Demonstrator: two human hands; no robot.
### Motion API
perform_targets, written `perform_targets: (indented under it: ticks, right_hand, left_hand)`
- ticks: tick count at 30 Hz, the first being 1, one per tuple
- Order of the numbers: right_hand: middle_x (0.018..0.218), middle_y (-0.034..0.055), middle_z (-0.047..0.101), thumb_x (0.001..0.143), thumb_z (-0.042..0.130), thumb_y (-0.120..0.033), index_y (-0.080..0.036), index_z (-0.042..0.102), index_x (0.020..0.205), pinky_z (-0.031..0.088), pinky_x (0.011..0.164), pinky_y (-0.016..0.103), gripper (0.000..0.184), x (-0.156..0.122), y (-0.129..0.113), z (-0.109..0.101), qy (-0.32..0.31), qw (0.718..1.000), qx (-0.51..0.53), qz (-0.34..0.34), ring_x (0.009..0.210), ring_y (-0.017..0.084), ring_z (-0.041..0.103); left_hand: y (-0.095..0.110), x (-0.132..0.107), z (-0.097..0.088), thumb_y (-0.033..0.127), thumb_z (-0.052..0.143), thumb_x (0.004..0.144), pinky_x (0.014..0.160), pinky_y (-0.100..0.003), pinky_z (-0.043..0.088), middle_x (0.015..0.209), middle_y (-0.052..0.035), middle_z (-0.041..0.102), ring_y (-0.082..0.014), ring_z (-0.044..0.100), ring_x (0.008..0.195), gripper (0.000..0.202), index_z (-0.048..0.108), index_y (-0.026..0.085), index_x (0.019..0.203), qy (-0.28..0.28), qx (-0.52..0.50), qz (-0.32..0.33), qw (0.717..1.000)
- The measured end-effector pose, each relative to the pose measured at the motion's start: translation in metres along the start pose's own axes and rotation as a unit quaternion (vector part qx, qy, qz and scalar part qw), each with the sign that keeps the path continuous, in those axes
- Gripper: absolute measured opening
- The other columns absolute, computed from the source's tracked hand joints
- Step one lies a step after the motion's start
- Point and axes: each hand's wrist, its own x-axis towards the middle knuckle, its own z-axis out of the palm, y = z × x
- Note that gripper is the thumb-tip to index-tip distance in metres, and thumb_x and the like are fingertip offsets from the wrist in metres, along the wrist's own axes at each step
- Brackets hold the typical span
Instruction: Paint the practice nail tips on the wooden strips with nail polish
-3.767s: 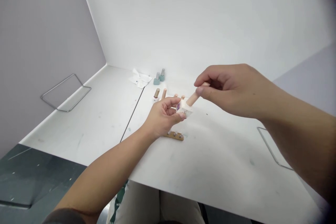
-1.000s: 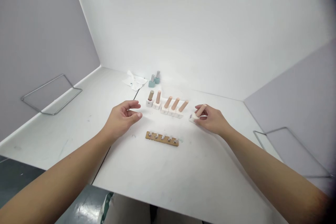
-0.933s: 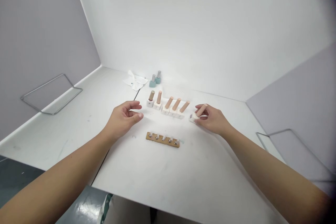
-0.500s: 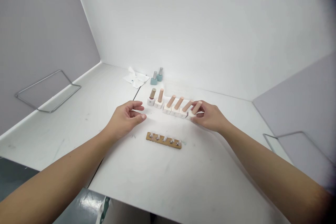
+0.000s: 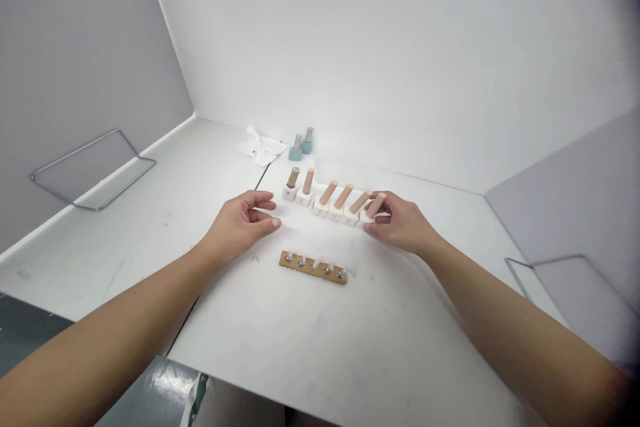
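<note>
the right hand [image 5: 399, 220] has its thumb and fingers closed around a peach-capped nail polish bottle [image 5: 365, 220], at the right end of a row. the left hand [image 5: 245, 221] is loosely curled, thumb apart from the fingers, with nothing between them.

just left of the right fingertips, the next peach-capped bottle [image 5: 351, 214] sits close against the held one, and two more, a third bottle [image 5: 336, 211] and a fourth bottle [image 5: 321, 207], follow on toward the left fingers. past a slight gap, a fifth bottle [image 5: 303, 197] stands beside a gold-capped bottle [image 5: 289, 193], both beyond the left fingertips. all six wear their caps, so the lining-up looks nearly done; what seems left is letting go of the end one (and perhaps evening out that gap).

nearer the person than either set of fingers, and between them, a tan nail-tip stand [image 5: 306, 269] carries five pale tips; whether they are coated i cannot tell. farthest from the fingers, behind the row, are two teal polish bottles [image 5: 295, 154] and a crumpled white tissue [image 5: 259, 150], apart from both hands.
</note>
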Motion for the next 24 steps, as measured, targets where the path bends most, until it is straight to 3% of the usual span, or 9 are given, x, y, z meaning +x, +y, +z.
perform_targets:
  ticks: [3, 5, 9, 12, 18, 24]
  right_hand:
    - [0.117, 0.0079, 0.058, 0.066, 0.068, -0.032, -0.022, 0.052, 0.116, 0.055, 0.082, 0.040, 0.054, 0.000, 0.006, -0.002, 0.009, 1.000, -0.012, -0.013, 0.099, 0.022, 0.061]
    - [0.118, 0.0090, 0.058, 0.065, 0.070, -0.036, -0.022, 0.051, 0.119, 0.054, 0.082, 0.042, 0.059, -0.001, 0.009, -0.004, 0.048, 0.998, 0.004, -0.030, 0.105, 0.024, 0.058]
    - [0.108, 0.0073, 0.062, 0.070, 0.067, -0.039, -0.022, 0.058, 0.108, 0.054, 0.076, 0.037, 0.042, -0.001, 0.007, -0.012, 0.121, 0.988, 0.084, -0.047, 0.097, 0.021, 0.060]
    - [0.095, 0.0046, 0.066, 0.072, 0.065, -0.037, -0.022, 0.064, 0.095, 0.053, 0.076, 0.036, 0.027, 0.000, -0.001, -0.016, 0.116, 0.991, 0.058, -0.038, 0.089, 0.019, 0.062]
    - [0.095, 0.0033, 0.066, 0.072, 0.064, -0.035, -0.024, 0.064, 0.100, 0.053, 0.074, 0.035, 0.030, 0.003, -0.010, -0.016, 0.124, 0.991, 0.003, -0.045, 0.082, 0.017, 0.062]
    - [0.084, 0.0014, 0.068, 0.073, 0.062, -0.034, -0.025, 0.067, 0.086, 0.053, 0.074, 0.037, 0.016, 0.005, -0.011, -0.015, 0.132, 0.990, -0.007, -0.038, 0.076, 0.017, 0.062]
  left_hand:
    - [0.000, 0.000, -0.001, 0.040, 0.076, 0.068, 0.087, -0.042, 0.049, 0.116, -0.0100, 0.061, -0.0197, 0.065, 0.089, 0.057, 0.055, 0.019, 0.117, -0.001, 0.007, 0.001, 1.000]
    - [0.000, 0.000, -0.001, 0.041, 0.076, 0.068, 0.087, -0.042, 0.049, 0.116, -0.0099, 0.061, -0.0202, 0.065, 0.089, 0.057, 0.055, 0.020, 0.117, 0.000, 0.009, 0.001, 1.000]
    - [0.000, 0.000, 0.001, 0.042, 0.076, 0.068, 0.086, -0.042, 0.050, 0.116, -0.0101, 0.060, -0.0201, 0.065, 0.088, 0.057, 0.056, 0.019, 0.116, -0.001, 0.008, -0.008, 1.000]
    - [-0.002, -0.001, 0.002, 0.041, 0.076, 0.067, 0.085, -0.041, 0.050, 0.114, -0.0098, 0.060, -0.0194, 0.065, 0.087, 0.056, 0.056, 0.019, 0.115, -0.010, 0.005, -0.015, 1.000]
    - [-0.005, 0.000, 0.004, 0.042, 0.076, 0.068, 0.084, -0.041, 0.050, 0.114, -0.0103, 0.060, -0.0198, 0.064, 0.087, 0.057, 0.055, 0.019, 0.115, -0.022, 0.015, -0.020, 0.999]
    - [-0.005, 0.000, 0.004, 0.039, 0.077, 0.067, 0.082, -0.039, 0.050, 0.112, -0.0096, 0.060, -0.0176, 0.064, 0.083, 0.055, 0.056, 0.018, 0.113, -0.027, 0.001, -0.016, 1.000]
